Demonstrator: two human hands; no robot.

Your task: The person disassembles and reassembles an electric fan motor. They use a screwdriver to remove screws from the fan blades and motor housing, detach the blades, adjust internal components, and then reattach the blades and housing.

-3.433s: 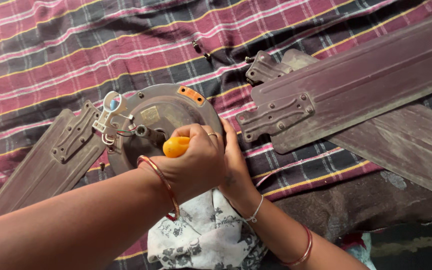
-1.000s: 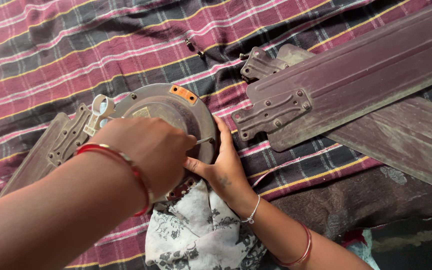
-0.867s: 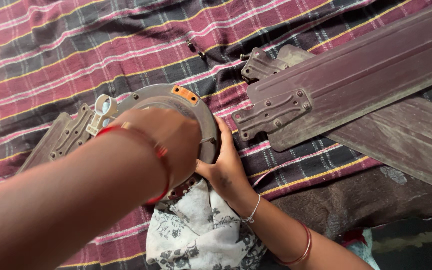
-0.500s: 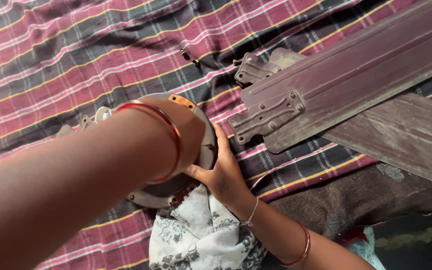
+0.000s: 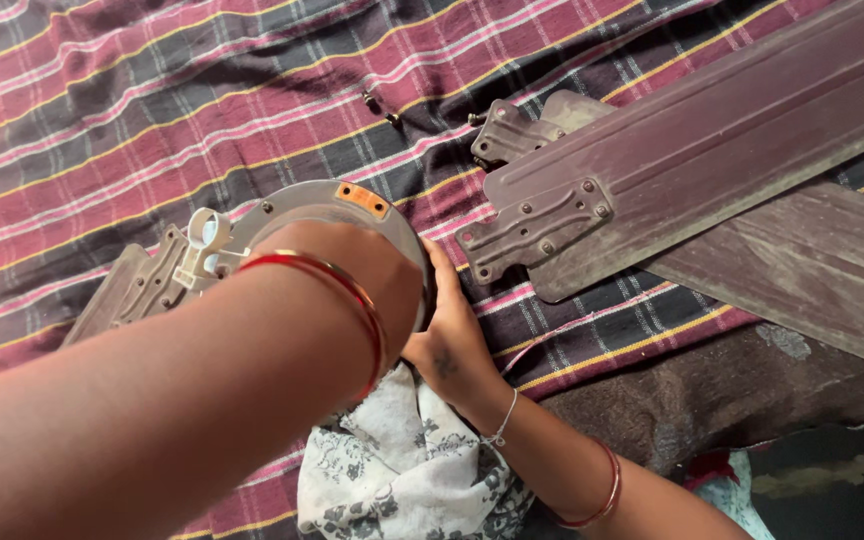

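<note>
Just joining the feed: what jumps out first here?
A forearm with a red bangle fills the lower left, its left hand over the round fan motor housing at centre. The right hand steadies the housing's edge. Two dusty brown fan blades lie upper right on striped cloth.

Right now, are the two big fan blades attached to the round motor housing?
Detached: both fan blades lie apart on the striped cloth, right of the motor housing.

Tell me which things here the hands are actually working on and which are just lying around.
In hand:
- round fan motor housing, under the left hand
- right hand, pressed to the housing's edge
- blade bracket at the housing's left side

Lying about:
- two loose fan blades
- small screws
- checked cloth
- floral fabric
</note>
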